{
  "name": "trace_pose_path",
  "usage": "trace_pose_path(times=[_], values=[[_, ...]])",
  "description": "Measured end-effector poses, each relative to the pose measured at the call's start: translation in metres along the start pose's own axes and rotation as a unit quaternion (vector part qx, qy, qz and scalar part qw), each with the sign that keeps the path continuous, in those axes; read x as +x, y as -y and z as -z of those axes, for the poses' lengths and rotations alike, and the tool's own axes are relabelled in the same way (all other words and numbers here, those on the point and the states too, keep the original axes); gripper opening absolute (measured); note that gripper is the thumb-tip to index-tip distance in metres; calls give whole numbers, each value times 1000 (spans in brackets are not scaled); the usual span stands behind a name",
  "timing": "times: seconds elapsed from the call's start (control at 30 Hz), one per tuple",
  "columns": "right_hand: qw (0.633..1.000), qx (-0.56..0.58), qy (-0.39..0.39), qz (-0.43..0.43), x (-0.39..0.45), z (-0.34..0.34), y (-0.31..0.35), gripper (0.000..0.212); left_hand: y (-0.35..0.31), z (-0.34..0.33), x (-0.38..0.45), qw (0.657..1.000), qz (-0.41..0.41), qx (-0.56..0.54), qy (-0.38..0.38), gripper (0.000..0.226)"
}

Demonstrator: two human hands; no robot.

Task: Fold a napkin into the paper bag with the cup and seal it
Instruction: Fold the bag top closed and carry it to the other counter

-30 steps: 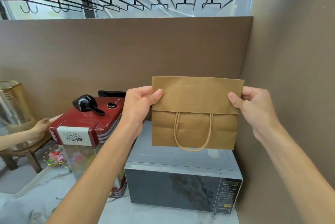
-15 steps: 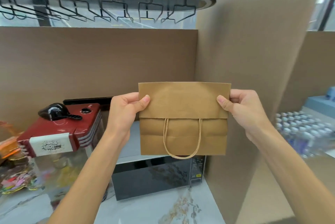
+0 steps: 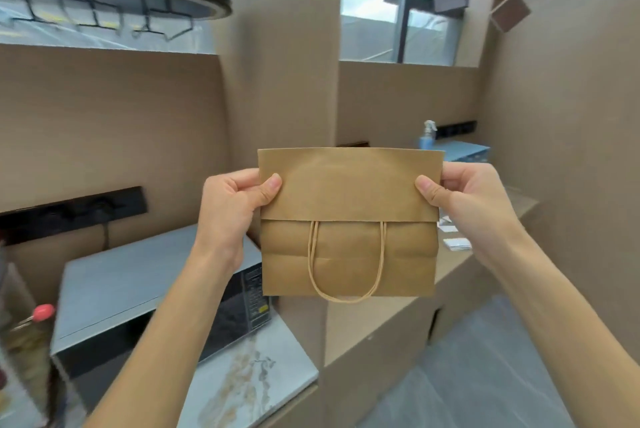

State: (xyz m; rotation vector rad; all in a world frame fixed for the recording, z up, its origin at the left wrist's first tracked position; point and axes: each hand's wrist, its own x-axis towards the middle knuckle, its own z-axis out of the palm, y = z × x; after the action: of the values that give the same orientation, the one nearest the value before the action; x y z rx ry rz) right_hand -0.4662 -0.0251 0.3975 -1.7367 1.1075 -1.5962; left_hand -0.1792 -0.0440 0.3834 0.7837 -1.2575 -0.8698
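A brown paper bag [image 3: 348,185] hangs in the air in front of me, its top folded down over the front. A twisted paper handle [image 3: 346,261] dangles below the fold. My left hand [image 3: 232,205] pinches the folded top at its left edge, thumb on the front. My right hand [image 3: 467,199] pinches the right edge the same way. The cup and the napkin are not visible; whatever is inside the bag is hidden.
A grey microwave [image 3: 138,289] stands on a marble counter [image 3: 249,382] at lower left. A cardboard pillar [image 3: 277,81] rises behind the bag. To the right lie a cardboard ledge with white papers [image 3: 457,243] and a blue spray bottle [image 3: 426,136].
My view has swung to the right while both hands keep the same grip on the bag. The red machine has left the frame; the right-hand ledge and windows have come into sight.
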Motion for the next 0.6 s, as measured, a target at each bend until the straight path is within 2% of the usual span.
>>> trace_pose_path(times=[0.3, 0.6], values=[[996, -36, -82, -24, -23, 123, -19, 25, 33, -132, 7, 996, 28, -37, 80, 13], [996, -39, -73, -35, 3, 233, -59, 32, 69, -248, 16, 997, 35, -29, 64, 16]])
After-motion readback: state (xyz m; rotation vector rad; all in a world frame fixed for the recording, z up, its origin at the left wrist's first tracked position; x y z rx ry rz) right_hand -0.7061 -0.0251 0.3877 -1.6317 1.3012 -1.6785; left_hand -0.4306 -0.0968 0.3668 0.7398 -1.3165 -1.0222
